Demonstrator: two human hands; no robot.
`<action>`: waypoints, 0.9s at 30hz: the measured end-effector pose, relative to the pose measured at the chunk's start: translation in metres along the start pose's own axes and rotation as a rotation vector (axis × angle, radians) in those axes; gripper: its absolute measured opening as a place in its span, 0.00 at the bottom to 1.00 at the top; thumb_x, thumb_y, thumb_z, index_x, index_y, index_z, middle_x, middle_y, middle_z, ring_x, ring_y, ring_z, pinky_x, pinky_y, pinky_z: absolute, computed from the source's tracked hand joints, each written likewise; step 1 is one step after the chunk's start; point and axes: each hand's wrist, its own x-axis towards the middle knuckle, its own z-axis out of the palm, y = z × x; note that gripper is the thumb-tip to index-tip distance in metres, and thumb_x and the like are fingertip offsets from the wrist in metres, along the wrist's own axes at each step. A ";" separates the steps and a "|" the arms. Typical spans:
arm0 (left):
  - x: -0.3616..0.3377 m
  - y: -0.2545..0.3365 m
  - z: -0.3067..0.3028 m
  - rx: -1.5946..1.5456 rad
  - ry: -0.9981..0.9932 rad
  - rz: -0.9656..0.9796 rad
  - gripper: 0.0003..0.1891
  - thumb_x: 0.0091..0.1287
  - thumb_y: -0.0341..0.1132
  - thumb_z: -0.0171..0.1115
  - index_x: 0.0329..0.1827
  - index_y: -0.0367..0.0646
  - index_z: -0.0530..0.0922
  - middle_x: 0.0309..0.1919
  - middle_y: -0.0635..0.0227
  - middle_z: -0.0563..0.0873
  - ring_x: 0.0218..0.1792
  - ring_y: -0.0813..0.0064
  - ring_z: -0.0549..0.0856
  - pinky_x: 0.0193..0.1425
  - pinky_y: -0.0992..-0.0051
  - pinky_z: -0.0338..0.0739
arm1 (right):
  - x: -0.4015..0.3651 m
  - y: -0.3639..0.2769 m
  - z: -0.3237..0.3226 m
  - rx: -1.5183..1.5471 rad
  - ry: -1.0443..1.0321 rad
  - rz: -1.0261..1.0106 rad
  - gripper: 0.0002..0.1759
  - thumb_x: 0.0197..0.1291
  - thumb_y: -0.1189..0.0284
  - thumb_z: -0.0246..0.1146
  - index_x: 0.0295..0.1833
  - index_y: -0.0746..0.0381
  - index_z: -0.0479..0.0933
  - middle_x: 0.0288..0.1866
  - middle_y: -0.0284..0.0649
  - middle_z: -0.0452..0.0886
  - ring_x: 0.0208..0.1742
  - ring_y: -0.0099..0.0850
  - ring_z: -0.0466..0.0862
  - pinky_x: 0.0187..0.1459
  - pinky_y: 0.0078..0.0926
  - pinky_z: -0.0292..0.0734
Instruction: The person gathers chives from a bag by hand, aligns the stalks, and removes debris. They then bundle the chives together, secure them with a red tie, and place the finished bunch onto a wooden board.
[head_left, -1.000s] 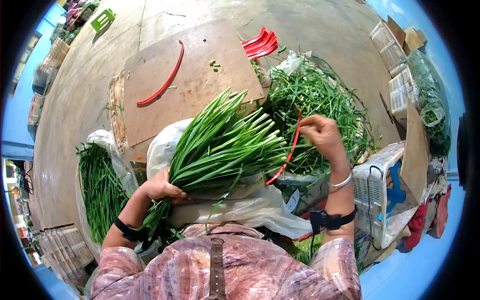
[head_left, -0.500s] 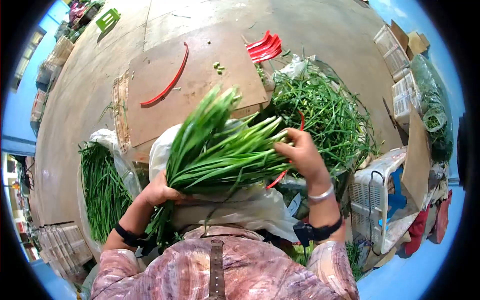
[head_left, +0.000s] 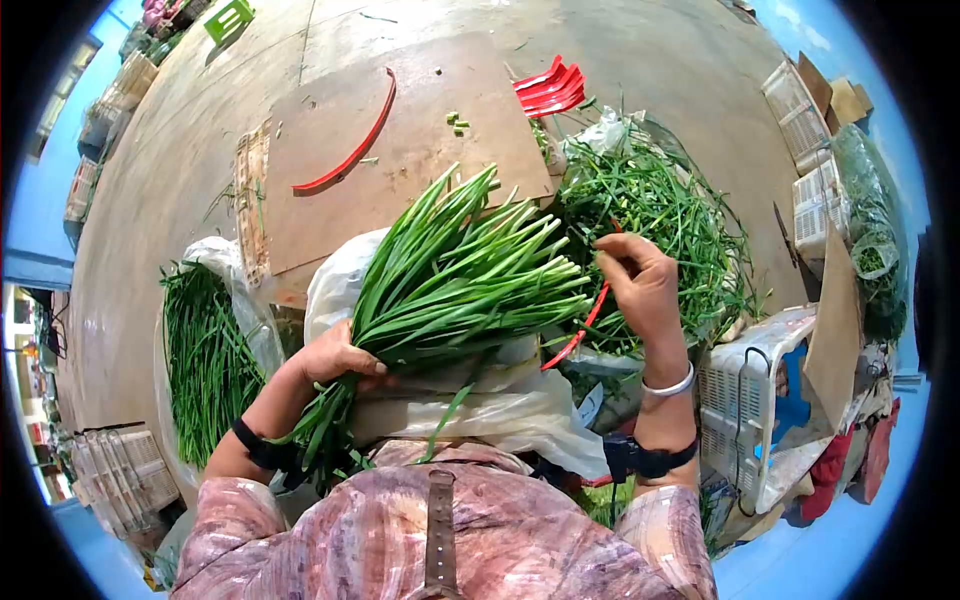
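Note:
A thick bunch of garlic chives lies across my left hand, which is wrapped round its leafy end. The pale stem ends fan out up and to the right. My right hand is apart from the bunch, at its right, with thumb and fingers pinched; whether anything sits between them is hidden. Just below and left of those fingers runs a red strip. A heap of loose green leaves and stalks lies behind my right hand. White plastic sheeting is spread under the bunch.
Ahead stands a brown board with a curved red strip and small cut stem pieces. More red strips are stacked at its right. Chives in a bag stand left. A white crate is at right.
My right hand has left the stem ends and moved right. The bunch now fans out more evenly in my left hand. The view has shifted slightly.

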 end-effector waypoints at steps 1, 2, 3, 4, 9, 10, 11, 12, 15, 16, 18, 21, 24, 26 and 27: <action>0.002 -0.001 0.000 -0.015 -0.025 -0.006 0.23 0.44 0.28 0.65 0.46 0.34 0.74 0.25 0.57 0.83 0.17 0.74 0.77 0.20 0.78 0.71 | -0.002 -0.010 0.002 0.037 -0.060 -0.108 0.08 0.50 0.79 0.65 0.38 0.66 0.80 0.30 0.39 0.81 0.29 0.24 0.79 0.33 0.20 0.74; 0.003 -0.001 -0.001 -0.020 -0.039 0.007 0.24 0.44 0.29 0.65 0.47 0.35 0.74 0.26 0.57 0.83 0.17 0.74 0.77 0.21 0.78 0.72 | -0.004 -0.017 0.005 -0.031 -0.177 -0.153 0.09 0.49 0.79 0.66 0.38 0.66 0.79 0.32 0.40 0.80 0.30 0.24 0.79 0.34 0.20 0.74; 0.004 -0.002 -0.002 -0.018 -0.044 0.010 0.24 0.44 0.29 0.65 0.47 0.35 0.74 0.26 0.57 0.83 0.17 0.74 0.77 0.21 0.78 0.72 | -0.006 -0.022 0.010 -0.075 -0.247 -0.079 0.10 0.48 0.75 0.68 0.38 0.65 0.80 0.32 0.41 0.79 0.30 0.30 0.80 0.35 0.25 0.75; 0.004 -0.003 -0.003 -0.018 -0.037 0.009 0.24 0.44 0.29 0.66 0.47 0.35 0.74 0.26 0.57 0.83 0.18 0.74 0.78 0.22 0.78 0.72 | -0.007 -0.018 0.013 -0.238 -0.228 -0.102 0.11 0.48 0.73 0.68 0.39 0.64 0.80 0.34 0.42 0.78 0.32 0.34 0.80 0.36 0.28 0.75; 0.003 -0.012 -0.007 -0.014 -0.032 0.030 0.32 0.43 0.35 0.71 0.54 0.35 0.71 0.30 0.57 0.82 0.22 0.73 0.80 0.20 0.79 0.73 | -0.023 -0.018 0.038 -0.467 -0.121 -0.291 0.11 0.49 0.66 0.68 0.38 0.57 0.81 0.42 0.41 0.75 0.46 0.41 0.75 0.47 0.39 0.69; 0.004 -0.014 -0.006 -0.001 -0.025 0.040 0.32 0.43 0.34 0.71 0.54 0.35 0.71 0.29 0.58 0.82 0.22 0.74 0.80 0.20 0.78 0.73 | -0.023 -0.017 0.040 -0.418 -0.094 -0.263 0.11 0.49 0.66 0.68 0.37 0.59 0.81 0.40 0.41 0.76 0.44 0.41 0.76 0.45 0.38 0.70; 0.004 -0.013 -0.004 -0.001 -0.029 0.042 0.32 0.43 0.34 0.71 0.54 0.35 0.71 0.29 0.58 0.82 0.22 0.74 0.80 0.20 0.78 0.73 | -0.022 -0.015 0.042 -0.370 -0.069 -0.236 0.11 0.50 0.66 0.67 0.36 0.61 0.81 0.38 0.42 0.77 0.41 0.41 0.77 0.43 0.37 0.71; 0.002 -0.009 0.001 0.012 -0.004 0.043 0.32 0.42 0.34 0.70 0.54 0.35 0.71 0.28 0.58 0.82 0.21 0.74 0.79 0.20 0.78 0.73 | -0.018 -0.012 0.043 -0.372 -0.068 -0.236 0.11 0.50 0.66 0.67 0.36 0.61 0.81 0.38 0.42 0.77 0.41 0.41 0.77 0.43 0.37 0.71; -0.001 -0.005 0.008 0.011 0.021 0.093 0.24 0.45 0.28 0.67 0.47 0.36 0.74 0.28 0.58 0.83 0.19 0.74 0.78 0.22 0.77 0.73 | -0.010 -0.001 0.052 0.012 -0.175 0.087 0.09 0.49 0.69 0.67 0.32 0.65 0.80 0.31 0.43 0.78 0.35 0.39 0.79 0.38 0.33 0.73; -0.001 -0.004 0.008 0.022 0.013 0.097 0.23 0.45 0.28 0.67 0.47 0.36 0.74 0.27 0.59 0.83 0.19 0.74 0.78 0.22 0.77 0.73 | -0.013 0.002 0.061 0.061 -0.073 0.055 0.08 0.49 0.71 0.67 0.30 0.66 0.80 0.28 0.43 0.78 0.32 0.38 0.79 0.36 0.31 0.73; -0.003 -0.001 0.010 0.036 0.011 0.091 0.21 0.45 0.28 0.67 0.44 0.35 0.75 0.26 0.61 0.83 0.19 0.74 0.78 0.21 0.76 0.72 | -0.020 -0.001 0.064 0.226 -0.003 0.174 0.06 0.47 0.76 0.65 0.28 0.67 0.77 0.27 0.42 0.78 0.31 0.36 0.79 0.36 0.28 0.74; -0.001 -0.007 0.005 0.090 0.039 0.036 0.30 0.41 0.31 0.69 0.51 0.35 0.73 0.27 0.62 0.82 0.19 0.76 0.78 0.21 0.77 0.73 | -0.024 0.004 0.062 0.023 0.065 0.003 0.06 0.46 0.75 0.65 0.27 0.65 0.75 0.27 0.42 0.78 0.31 0.36 0.79 0.35 0.30 0.74; 0.003 -0.006 0.004 0.082 0.004 0.030 0.29 0.41 0.31 0.69 0.51 0.35 0.73 0.27 0.62 0.82 0.19 0.76 0.78 0.21 0.77 0.73 | -0.023 0.005 0.065 -0.283 0.119 -0.163 0.07 0.45 0.73 0.65 0.28 0.62 0.73 0.26 0.41 0.77 0.31 0.40 0.78 0.34 0.34 0.74; 0.001 -0.002 0.008 0.065 -0.005 0.057 0.24 0.43 0.29 0.68 0.46 0.35 0.74 0.26 0.61 0.82 0.19 0.74 0.78 0.21 0.76 0.73 | -0.020 0.001 0.061 -0.185 0.028 -0.044 0.08 0.48 0.72 0.65 0.30 0.62 0.73 0.27 0.41 0.79 0.30 0.36 0.80 0.33 0.34 0.75; 0.000 -0.001 0.009 0.048 -0.008 0.079 0.19 0.45 0.28 0.67 0.42 0.35 0.76 0.26 0.60 0.83 0.19 0.73 0.79 0.22 0.75 0.73 | -0.013 0.001 0.051 0.136 -0.026 0.023 0.08 0.52 0.72 0.64 0.33 0.64 0.74 0.30 0.40 0.81 0.29 0.28 0.81 0.31 0.27 0.76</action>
